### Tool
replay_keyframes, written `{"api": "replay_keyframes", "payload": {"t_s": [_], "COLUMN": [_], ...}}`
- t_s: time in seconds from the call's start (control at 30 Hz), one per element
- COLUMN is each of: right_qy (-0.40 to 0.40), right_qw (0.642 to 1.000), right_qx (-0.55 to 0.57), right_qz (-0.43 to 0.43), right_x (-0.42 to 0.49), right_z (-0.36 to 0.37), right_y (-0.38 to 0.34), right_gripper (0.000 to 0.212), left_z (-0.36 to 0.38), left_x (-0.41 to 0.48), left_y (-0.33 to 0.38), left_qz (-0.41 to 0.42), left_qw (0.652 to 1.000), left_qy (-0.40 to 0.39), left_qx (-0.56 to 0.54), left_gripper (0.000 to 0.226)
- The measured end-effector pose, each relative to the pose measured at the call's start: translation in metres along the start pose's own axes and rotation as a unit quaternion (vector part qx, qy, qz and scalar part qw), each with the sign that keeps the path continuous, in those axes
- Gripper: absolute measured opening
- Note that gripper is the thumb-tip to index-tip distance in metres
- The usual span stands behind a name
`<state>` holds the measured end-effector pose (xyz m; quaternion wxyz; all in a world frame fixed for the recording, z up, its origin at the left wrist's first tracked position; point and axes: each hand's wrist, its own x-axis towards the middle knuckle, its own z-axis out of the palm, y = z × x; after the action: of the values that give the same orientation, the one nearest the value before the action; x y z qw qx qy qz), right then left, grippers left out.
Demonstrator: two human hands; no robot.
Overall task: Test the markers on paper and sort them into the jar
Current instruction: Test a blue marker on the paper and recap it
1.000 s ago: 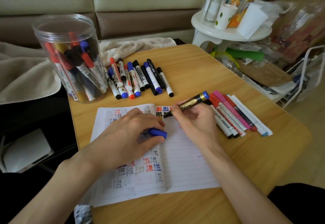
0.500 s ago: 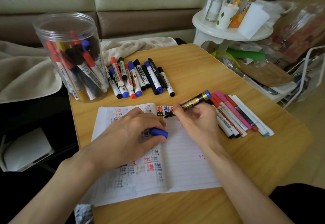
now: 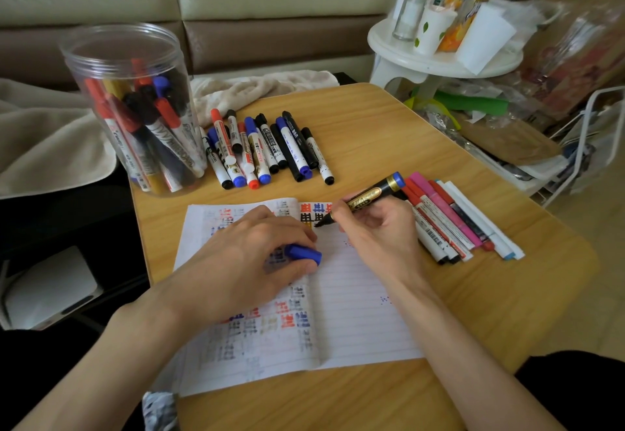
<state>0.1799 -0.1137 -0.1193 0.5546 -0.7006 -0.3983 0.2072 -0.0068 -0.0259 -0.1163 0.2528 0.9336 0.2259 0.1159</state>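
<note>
On the desk point(image 3: 372, 126), your right hand point(image 3: 378, 241) pinches the uncapped marker point(image 3: 370, 196), tip on the paper point(image 3: 358, 315); your left hand point(image 3: 236, 261) curls round a blue cap point(image 3: 304, 254). Lift carefully, or your palm may smear the fresh ink.

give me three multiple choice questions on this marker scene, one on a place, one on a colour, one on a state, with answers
1. Where does the clear jar stand on the table?
A) far left corner
B) near right corner
C) the middle

2. What colour is the cap that the left hand holds?
A) red
B) blue
C) pink

3. How is the marker in the right hand?
A) capped, lying flat
B) uncapped, tip down at the paper
C) dropped in the clear jar

Answers: 1 A, it stands at the far left beside the row of markers; 2 B, a blue cap shows between the fingers; 3 B, its bare black tip meets the page.
</note>
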Motion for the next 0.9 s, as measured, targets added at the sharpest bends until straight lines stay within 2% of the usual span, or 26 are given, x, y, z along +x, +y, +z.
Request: {"api": "replay_keyframes", "payload": {"t_s": [0.23, 0.5, 0.6, 0.73, 0.9], "right_qy": [0.002, 0.029, 0.017, 0.006, -0.001], "right_qw": [0.999, 1.000, 1.000, 1.000, 1.000], "right_qx": [-0.028, 0.004, 0.019, 0.018, 0.021], "right_qz": [-0.015, 0.010, 0.009, 0.006, -0.005], "right_x": [0.0008, 0.0010, 0.0009, 0.0009, 0.0011], "right_z": [0.0021, -0.0010, -0.0004, 0.0002, 0.0014], "right_y": [0.0069, 0.0049, 0.0027, 0.0031, 0.0031], "right_gripper": [0.023, 0.023, 0.015, 0.022, 0.015], "left_z": [0.0003, -0.0002, -0.0007, -0.0009, -0.0003], "left_x": [-0.0007, 0.0000, -0.0003, -0.0002, -0.0005], "left_y": [-0.0004, -0.0016, -0.0009, -0.0008, -0.0013], "left_qz": [0.001, -0.002, 0.001, 0.000, 0.001], "left_qw": [1.000, 1.000, 1.000, 1.000, 1.000], "left_qy": [0.000, -0.006, -0.005, -0.005, -0.004], "left_qx": [-0.001, -0.005, -0.003, -0.001, -0.004], "left_gripper": [0.041, 0.044, 0.044, 0.045, 0.044]}}
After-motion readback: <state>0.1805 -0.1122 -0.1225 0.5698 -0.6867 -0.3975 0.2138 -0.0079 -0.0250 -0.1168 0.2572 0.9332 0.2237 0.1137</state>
